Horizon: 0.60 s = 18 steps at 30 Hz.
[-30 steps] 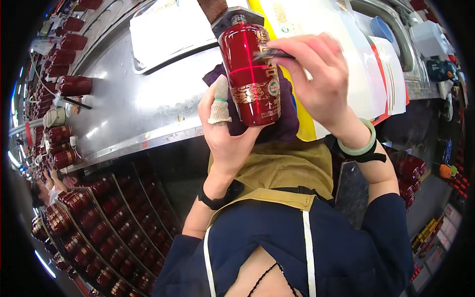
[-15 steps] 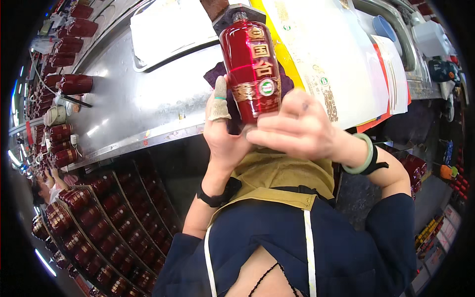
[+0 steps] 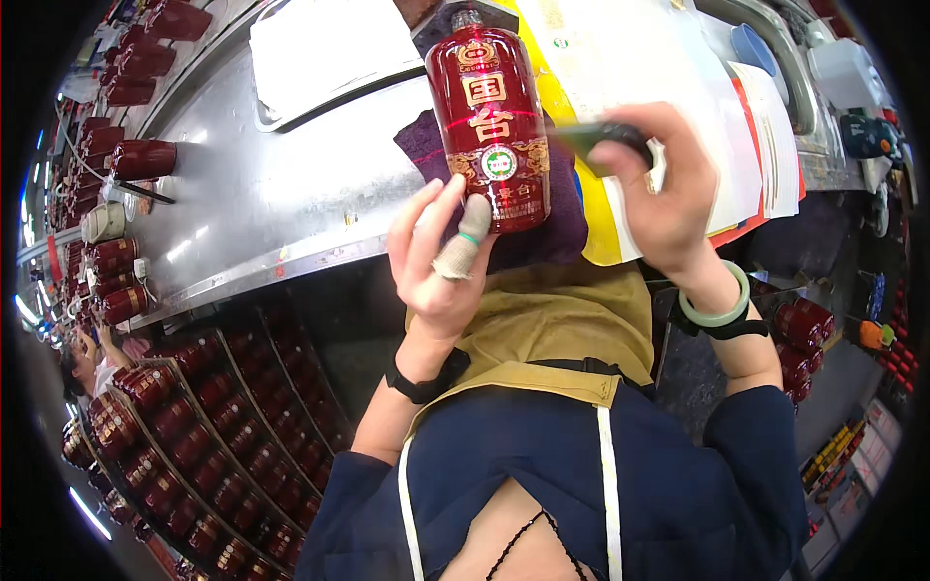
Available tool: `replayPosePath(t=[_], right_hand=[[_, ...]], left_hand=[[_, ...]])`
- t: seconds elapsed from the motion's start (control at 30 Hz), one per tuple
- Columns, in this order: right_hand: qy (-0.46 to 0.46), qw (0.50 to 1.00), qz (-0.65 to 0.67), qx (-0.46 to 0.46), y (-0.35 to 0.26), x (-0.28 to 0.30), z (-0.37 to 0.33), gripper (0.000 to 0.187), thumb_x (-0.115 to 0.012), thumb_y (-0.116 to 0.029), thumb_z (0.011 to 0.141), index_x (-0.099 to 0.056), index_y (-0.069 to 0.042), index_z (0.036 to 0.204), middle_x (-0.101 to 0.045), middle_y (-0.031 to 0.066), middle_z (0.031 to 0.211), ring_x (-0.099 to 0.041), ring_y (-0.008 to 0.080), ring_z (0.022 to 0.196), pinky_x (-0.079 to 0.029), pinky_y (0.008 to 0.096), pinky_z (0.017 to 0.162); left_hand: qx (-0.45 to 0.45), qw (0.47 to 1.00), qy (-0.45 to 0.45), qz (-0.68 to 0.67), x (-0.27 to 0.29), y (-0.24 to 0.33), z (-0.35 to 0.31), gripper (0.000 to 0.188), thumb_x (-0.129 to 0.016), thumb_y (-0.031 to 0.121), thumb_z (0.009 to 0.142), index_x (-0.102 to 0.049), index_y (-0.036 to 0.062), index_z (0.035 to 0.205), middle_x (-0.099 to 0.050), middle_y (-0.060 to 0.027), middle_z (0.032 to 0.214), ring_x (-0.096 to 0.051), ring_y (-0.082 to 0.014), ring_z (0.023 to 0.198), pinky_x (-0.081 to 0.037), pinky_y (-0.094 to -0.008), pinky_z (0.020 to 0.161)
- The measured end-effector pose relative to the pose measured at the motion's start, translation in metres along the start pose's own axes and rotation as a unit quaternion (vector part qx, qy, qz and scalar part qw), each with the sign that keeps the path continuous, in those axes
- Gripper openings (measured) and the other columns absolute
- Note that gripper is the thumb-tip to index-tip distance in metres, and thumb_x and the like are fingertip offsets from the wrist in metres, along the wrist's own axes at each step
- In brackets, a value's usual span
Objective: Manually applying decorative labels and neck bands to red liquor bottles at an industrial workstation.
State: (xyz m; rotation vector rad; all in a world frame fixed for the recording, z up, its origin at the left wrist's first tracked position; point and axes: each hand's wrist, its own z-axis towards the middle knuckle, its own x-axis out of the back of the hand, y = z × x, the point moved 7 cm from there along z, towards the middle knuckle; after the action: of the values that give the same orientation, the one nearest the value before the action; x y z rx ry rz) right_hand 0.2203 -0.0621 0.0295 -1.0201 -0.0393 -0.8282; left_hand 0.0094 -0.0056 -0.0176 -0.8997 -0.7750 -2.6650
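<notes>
A red glass bottle (image 3: 492, 107) with gold lettering and a round green-and-white seal lies on a dark purple cloth (image 3: 572, 215), its neck pointing away from me. My left hand (image 3: 441, 261) holds the bottle's lower left side near the base; one finger wears a beige cloth finger cover with a green band. To the right of the bottle, my right hand (image 3: 668, 184) is closed around a black-handled tool (image 3: 620, 143). Its thin end reaches towards the bottle's side and is smeared by motion, so its kind and any contact cannot be made out.
A white tray (image 3: 329, 58) rests on the metal table (image 3: 223, 208) at left. White sheets (image 3: 668, 73) and a yellow sheet (image 3: 601, 228) lie at right, before a sink (image 3: 799, 68). Racks of red bottles (image 3: 203, 436) stand below left; another person (image 3: 92, 363) is at far left.
My right hand has moved right and now has the black-handled tool. The bottle has turned slightly, showing its front more squarely. My left hand has shifted onto its lower side.
</notes>
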Motion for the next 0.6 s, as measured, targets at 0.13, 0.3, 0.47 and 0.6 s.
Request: replayPosePath(t=[0.13,0.3,0.47,0.6], right_hand=[[0.089,0.993,0.04,-0.067,0.023,0.012,0.001,0.03,-0.073,-0.005,0.093,-0.062,-0.001,0.121,-0.071,0.0081,0.096,-0.069,0.0136,0.084,-0.055,0.0259,0.076],[0.091,0.989,0.074,-0.094,0.025,0.004,0.004,0.029,-0.071,-0.003,0.094,-0.061,-0.001,0.122,-0.072,0.0083,0.098,-0.069,0.0127,0.088,-0.055,0.0257,0.079],[0.041,0.998,0.028,-0.045,0.01,-0.004,0.003,0.028,-0.074,0.002,0.087,-0.067,-0.002,0.114,-0.073,0.0095,0.098,-0.07,0.0188,0.089,-0.055,0.0301,0.08],[-0.047,0.985,-0.082,0.143,-0.011,-0.021,-0.01,0.022,-0.075,-0.002,0.073,-0.076,-0.01,0.093,-0.074,0.0021,0.095,-0.068,0.0188,0.088,-0.051,0.034,0.08]], left_hand=[[-0.027,0.994,-0.02,0.104,-0.01,0.016,0.003,0.045,-0.083,0.002,0.075,-0.078,0.023,0.115,-0.057,-0.0154,0.141,-0.054,-0.0348,0.126,-0.047,-0.0429,0.104],[-0.032,0.987,-0.042,0.155,-0.027,0.029,0.006,0.031,-0.075,0.02,0.086,-0.077,0.0383,0.111,-0.051,-0.0096,0.148,-0.041,-0.0334,0.134,-0.046,-0.0495,0.106],[-0.016,0.995,-0.013,0.094,-0.025,0.028,0.008,0.036,-0.082,0.015,0.076,-0.079,0.0298,0.108,-0.052,-0.0176,0.148,-0.045,-0.0359,0.132,-0.044,-0.0483,0.107],[0.098,0.994,0.015,-0.035,-0.008,0.003,0.013,0.081,-0.089,0.007,0.063,-0.06,0.0086,0.139,-0.047,-0.0237,0.152,-0.049,-0.0404,0.131,-0.043,-0.0456,0.107]])
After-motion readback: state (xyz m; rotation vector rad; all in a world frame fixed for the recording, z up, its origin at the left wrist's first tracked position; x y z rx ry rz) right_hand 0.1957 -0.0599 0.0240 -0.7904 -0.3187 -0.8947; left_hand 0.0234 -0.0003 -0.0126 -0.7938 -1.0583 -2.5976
